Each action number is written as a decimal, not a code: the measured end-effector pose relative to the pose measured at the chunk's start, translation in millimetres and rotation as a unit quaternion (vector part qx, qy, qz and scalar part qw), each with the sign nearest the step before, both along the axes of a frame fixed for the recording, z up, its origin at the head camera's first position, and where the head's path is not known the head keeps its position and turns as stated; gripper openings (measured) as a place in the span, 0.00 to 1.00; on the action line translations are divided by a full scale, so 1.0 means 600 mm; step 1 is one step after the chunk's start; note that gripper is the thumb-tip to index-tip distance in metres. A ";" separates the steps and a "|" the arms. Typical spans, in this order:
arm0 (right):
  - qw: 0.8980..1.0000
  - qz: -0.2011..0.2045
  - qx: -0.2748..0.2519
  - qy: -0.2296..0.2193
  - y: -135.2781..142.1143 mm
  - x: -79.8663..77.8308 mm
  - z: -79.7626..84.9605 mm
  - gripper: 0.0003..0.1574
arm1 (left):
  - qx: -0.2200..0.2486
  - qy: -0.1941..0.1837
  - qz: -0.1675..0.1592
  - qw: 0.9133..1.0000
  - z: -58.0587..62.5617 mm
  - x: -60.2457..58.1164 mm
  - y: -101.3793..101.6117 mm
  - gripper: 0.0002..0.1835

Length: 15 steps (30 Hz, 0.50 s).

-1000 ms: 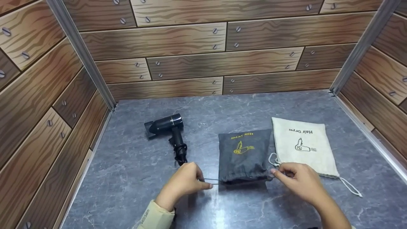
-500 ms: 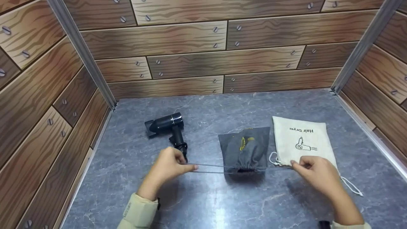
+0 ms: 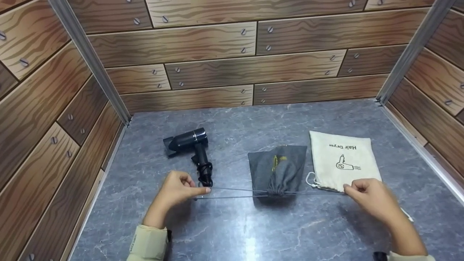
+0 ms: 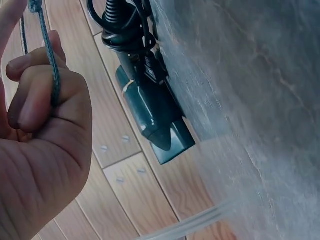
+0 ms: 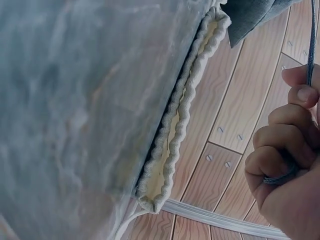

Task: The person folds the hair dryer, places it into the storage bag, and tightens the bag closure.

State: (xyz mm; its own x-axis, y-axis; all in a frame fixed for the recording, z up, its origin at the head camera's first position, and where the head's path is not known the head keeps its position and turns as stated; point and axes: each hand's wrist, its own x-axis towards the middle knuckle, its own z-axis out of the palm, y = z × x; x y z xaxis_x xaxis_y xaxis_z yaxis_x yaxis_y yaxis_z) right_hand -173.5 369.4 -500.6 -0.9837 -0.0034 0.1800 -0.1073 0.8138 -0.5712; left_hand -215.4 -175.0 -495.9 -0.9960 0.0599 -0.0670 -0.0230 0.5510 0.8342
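Note:
A dark grey drawstring bag (image 3: 259,166) with a yellow print lies on the table, its near mouth gathered into tight folds. Grey drawstrings (image 3: 232,197) run out from the mouth to both sides, stretched straight. On the left, my left hand (image 3: 174,190) holds one drawstring; the left wrist view shows a knot and the cord (image 4: 51,62) passing over the curled fingers. My right hand (image 3: 373,199) pinches the opposite drawstring between thumb and forefinger, over the near edge of a cream bag. In the right wrist view that cord's tail (image 5: 281,178) shows inside the curled fingers.
A black hair dryer (image 3: 186,141), its cable wound round the handle, lies just beyond my left hand. The cream drawstring bag (image 3: 344,150), printed "Hair Dryer", lies flat on the right. Wood-patterned walls (image 3: 214,43) enclose the grey marbled table (image 3: 232,235).
Both hands have moved apart, drawing the cords out to left and right. The dark grey bag's mouth has gone from wide to bunched, and its print has folded.

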 end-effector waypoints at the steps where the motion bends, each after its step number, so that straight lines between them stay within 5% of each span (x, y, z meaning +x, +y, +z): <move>1: 1.000 0.007 -0.003 0.000 -0.001 0.000 -0.001 0.31 | 0.000 0.000 -0.004 1.000 0.000 0.001 0.002 0.25; 9: 0.998 0.031 -0.044 0.021 -0.016 -0.002 -0.006 0.23 | -0.004 0.009 -0.054 0.998 0.002 0.006 0.013 0.24; 15: 0.996 0.044 -0.066 0.029 -0.025 -0.003 -0.006 0.13 | -0.018 0.025 -0.058 0.998 0.000 0.008 0.014 0.25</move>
